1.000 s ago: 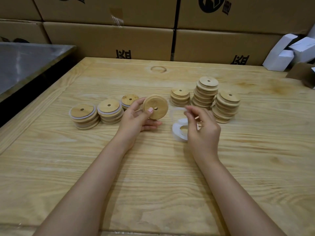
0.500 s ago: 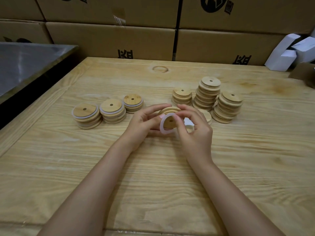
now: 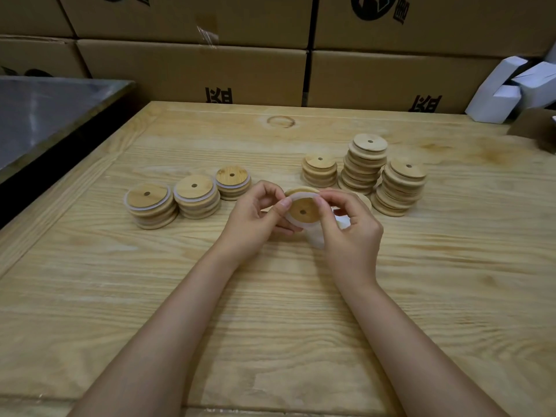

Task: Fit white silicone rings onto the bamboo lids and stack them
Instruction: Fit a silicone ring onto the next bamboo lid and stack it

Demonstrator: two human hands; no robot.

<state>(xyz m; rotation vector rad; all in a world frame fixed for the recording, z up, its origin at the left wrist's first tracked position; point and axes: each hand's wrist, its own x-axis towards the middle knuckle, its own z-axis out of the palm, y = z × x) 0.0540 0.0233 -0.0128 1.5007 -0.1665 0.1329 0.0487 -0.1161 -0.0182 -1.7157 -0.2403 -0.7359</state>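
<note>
Ring-fitting step, seen from the head camera. The left hand [image 3: 255, 218] grips a single bamboo lid [image 3: 303, 210] from its left side, fingers curled behind it and thumb laid on the near rim, holding it tilted so its face with the centre hole turns toward the viewer. The right hand [image 3: 349, 224] pinches the white silicone ring [image 3: 291, 220] between thumb and forefinger at the lid's right edge. The ring appears to lie around most of the rim, though how fully it is seated cannot be told. The lid is held between the two hands, raised off the wooden table [image 3: 270, 311]. Under the right hand lies a pale heap of loose rings [image 3: 316, 240], partly hidden by the palm. To the left of the left hand stand three short stacks of ringed lids [image 3: 195, 195]. Beyond the right hand stand three taller stacks of bare lids [image 3: 365, 164], with one more lid [image 3: 365, 201] just behind its knuckles. By these signs the task is partly done, with many lids unfitted. The next move probably calls for running the thumbs round the rim until the ring sits evenly, then carrying the lid leftward onto a ringed stack, set down flat and centred so the pile stays straight
</note>
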